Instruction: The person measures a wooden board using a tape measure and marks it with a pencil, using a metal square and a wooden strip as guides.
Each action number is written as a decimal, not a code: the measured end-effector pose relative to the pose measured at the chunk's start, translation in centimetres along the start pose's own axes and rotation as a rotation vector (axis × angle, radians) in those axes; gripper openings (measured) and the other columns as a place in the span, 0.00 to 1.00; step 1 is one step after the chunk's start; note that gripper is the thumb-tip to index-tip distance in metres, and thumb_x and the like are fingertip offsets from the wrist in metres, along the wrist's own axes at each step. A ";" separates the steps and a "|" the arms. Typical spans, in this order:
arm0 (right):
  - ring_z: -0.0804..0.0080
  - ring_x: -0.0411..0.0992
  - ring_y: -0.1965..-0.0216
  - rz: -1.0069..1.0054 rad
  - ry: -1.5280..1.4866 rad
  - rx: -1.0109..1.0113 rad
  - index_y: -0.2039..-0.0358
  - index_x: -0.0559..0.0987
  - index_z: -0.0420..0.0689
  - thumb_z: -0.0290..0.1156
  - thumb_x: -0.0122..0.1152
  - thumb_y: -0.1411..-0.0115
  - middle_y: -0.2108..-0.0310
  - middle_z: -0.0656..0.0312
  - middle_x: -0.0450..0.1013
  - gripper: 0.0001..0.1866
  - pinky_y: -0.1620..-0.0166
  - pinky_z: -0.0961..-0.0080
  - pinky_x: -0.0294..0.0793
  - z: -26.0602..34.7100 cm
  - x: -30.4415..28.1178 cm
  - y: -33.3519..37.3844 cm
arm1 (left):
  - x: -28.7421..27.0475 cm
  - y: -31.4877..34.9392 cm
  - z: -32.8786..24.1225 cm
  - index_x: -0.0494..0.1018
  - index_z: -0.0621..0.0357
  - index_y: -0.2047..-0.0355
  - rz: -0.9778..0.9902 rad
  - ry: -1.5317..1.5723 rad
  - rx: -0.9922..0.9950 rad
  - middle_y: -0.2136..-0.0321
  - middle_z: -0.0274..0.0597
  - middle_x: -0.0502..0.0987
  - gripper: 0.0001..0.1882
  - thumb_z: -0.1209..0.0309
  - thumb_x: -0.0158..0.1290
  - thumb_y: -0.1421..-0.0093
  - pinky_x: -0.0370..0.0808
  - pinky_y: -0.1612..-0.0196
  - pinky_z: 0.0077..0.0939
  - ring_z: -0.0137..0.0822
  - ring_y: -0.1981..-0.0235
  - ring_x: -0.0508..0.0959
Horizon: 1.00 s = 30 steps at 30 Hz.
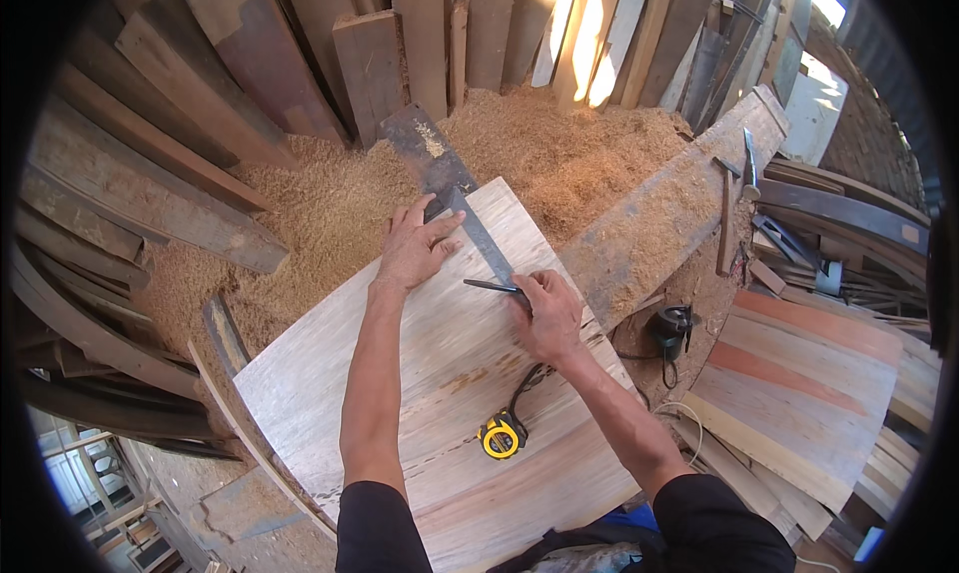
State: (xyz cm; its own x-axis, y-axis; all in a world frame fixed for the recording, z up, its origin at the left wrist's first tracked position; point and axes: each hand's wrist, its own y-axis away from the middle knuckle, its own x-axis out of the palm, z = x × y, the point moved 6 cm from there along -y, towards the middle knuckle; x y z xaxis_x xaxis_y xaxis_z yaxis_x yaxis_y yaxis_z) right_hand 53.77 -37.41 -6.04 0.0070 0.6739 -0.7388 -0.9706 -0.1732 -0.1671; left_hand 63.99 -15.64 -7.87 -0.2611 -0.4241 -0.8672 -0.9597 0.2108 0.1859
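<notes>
A wide pale wooden board (330, 373) lies in front of me, one corner pointing away. Across its far part rests a try square, its metal blade (486, 245) running toward my right hand. My left hand (415, 245) is on the square's dark stock at the board's far edge, thumb and fingers gripping and pressing it. Closed around a dark, slim pen (487, 286), my right hand (549, 315) is beside the blade's near end; its fingertips partly cover that end. A yellow and black tape measure (501, 436) with a black strap lies on the board, near my right forearm.
Sawdust (539, 163) covers the ground beyond the board. Upright planks (420, 43) line the back and left. A sawdust-strewn plank (659, 223) carries a hammer (749, 163) at the right. Nearby are a dark corded power tool (669, 328) and a striped wooden panel (789, 393).
</notes>
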 end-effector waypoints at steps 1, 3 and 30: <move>0.51 0.75 0.60 -0.022 -0.023 0.022 0.51 0.81 0.42 0.31 0.70 0.44 0.63 0.52 0.76 0.19 0.57 0.57 0.74 -0.2 0.1 0.0 | 0.0 0.0 -0.1 0.79 0.24 0.42 -0.001 -0.013 -0.008 0.29 0.40 0.63 0.25 0.55 0.66 0.41 0.53 0.27 0.45 0.45 0.31 0.61; 0.51 0.75 0.61 -0.041 -0.049 0.044 0.52 0.81 0.42 0.30 0.70 0.44 0.64 0.52 0.76 0.18 0.58 0.57 0.74 -0.3 0.1 0.0 | -0.2 0.0 -0.2 0.79 0.24 0.42 0.000 -0.003 0.001 0.29 0.39 0.63 0.25 0.55 0.65 0.41 0.53 0.27 0.45 0.45 0.31 0.61; 0.53 0.75 0.69 -0.203 0.021 0.028 0.61 0.82 0.40 0.31 0.64 0.36 0.70 0.54 0.75 0.08 0.62 0.61 0.74 -0.1 -3.9 -4.1 | 0.1 0.0 -0.5 0.81 0.25 0.44 0.000 -0.010 -0.007 0.30 0.40 0.63 0.22 0.54 0.64 0.40 0.52 0.27 0.45 0.45 0.31 0.60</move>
State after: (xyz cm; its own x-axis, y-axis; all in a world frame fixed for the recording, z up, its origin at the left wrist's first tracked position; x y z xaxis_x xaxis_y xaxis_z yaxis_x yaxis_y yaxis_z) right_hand 57.79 -39.39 -2.57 0.2078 0.6779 -0.7051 -0.9552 -0.0148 -0.2957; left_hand 63.91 -16.09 -7.71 -0.2597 -0.4158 -0.8716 -0.9605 0.2048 0.1885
